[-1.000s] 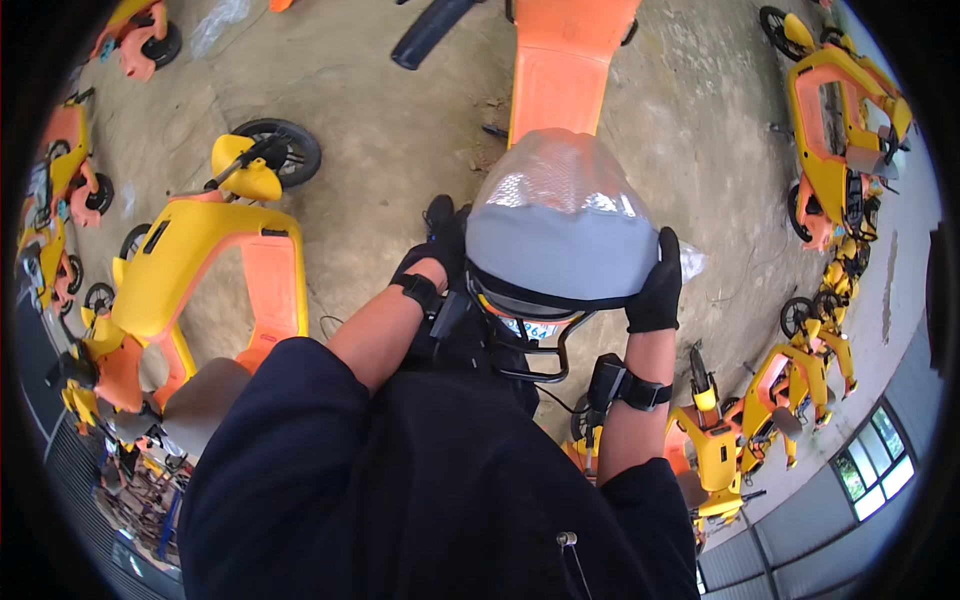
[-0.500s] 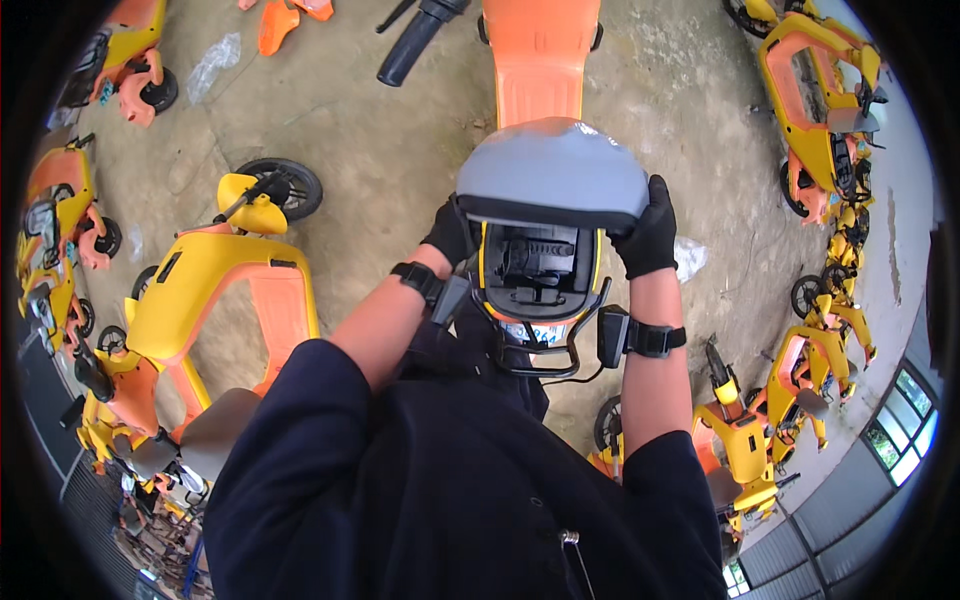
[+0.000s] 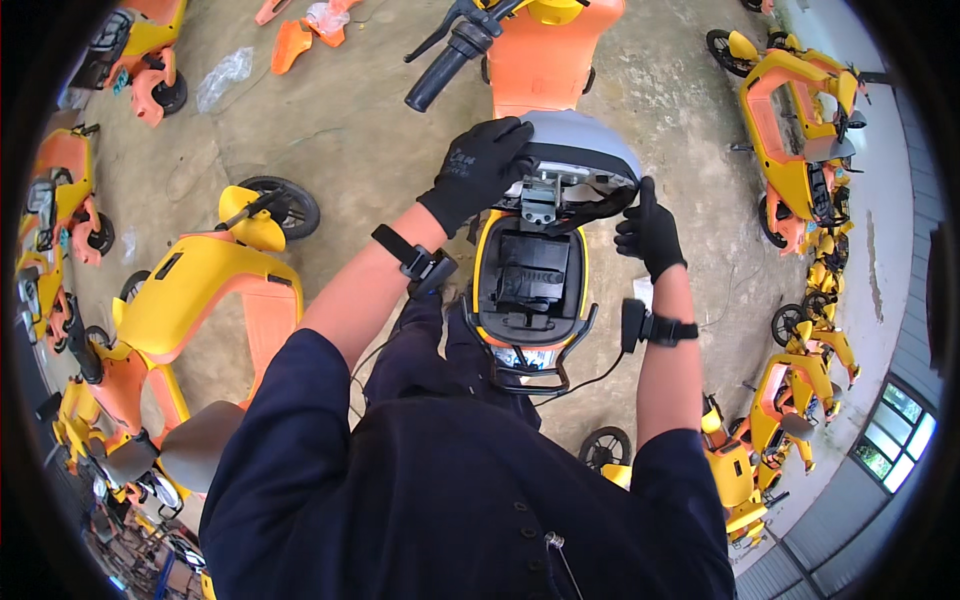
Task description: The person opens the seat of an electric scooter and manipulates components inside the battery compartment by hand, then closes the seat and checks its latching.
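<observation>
A grey scooter seat (image 3: pixel 585 138) is tipped up on its metal hinge bracket (image 3: pixel 540 200), its underside partly showing. My black-gloved left hand (image 3: pixel 480 172) is closed on the seat's left edge. At the right end, my gloved right hand (image 3: pixel 652 236) has one finger stretched up against the seat's rim and the others apart, with no firm grip visible. Below the seat lies the open storage compartment (image 3: pixel 488 290) of the yellow scooter, with a black block-like unit (image 3: pixel 532 270) inside. Its black rear rack (image 3: pixel 530 385) is nearest my body.
The scooter's orange footboard (image 3: pixel 545 70) and black handlebar grip (image 3: pixel 440 78) lie ahead. A yellow-orange scooter (image 3: pixel 200 290) stands close on my left; several more line the right wall. Orange panels (image 3: pixel 292 45) and clear plastic (image 3: pixel 225 78) lie on the concrete floor.
The seat has tilted up further, exposing its hinge and underside and more of the compartment. My left hand has moved up over its edge; my right hand's grip has loosened.
</observation>
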Demonstrator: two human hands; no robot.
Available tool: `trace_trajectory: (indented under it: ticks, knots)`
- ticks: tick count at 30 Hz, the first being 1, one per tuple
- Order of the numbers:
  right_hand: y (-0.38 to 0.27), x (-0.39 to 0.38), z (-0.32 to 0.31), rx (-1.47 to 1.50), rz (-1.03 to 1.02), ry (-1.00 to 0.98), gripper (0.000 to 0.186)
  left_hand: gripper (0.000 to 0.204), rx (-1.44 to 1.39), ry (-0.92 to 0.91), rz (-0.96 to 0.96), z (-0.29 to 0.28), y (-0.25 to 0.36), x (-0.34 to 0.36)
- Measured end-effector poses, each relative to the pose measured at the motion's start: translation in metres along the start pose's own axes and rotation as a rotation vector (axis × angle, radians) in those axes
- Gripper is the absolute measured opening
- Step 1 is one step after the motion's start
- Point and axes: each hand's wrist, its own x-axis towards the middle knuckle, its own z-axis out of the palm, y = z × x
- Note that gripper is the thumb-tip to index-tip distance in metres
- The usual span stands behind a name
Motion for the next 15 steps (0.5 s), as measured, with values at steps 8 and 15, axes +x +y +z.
trace_trajectory:
  ticks: [8,15]
  knots:
    - [-0.007,-0.018,0.033,-0.853,-1.441,0.349,0.061,0.042,0.101,-0.186,0.081,-0.008,0.003,0.013]
    - [-0.021,0.010,0.051,-0.982,-1.437,0.238,0.052,0.020,0.188,-0.165,0.180,0.015,-0.008,0.021]
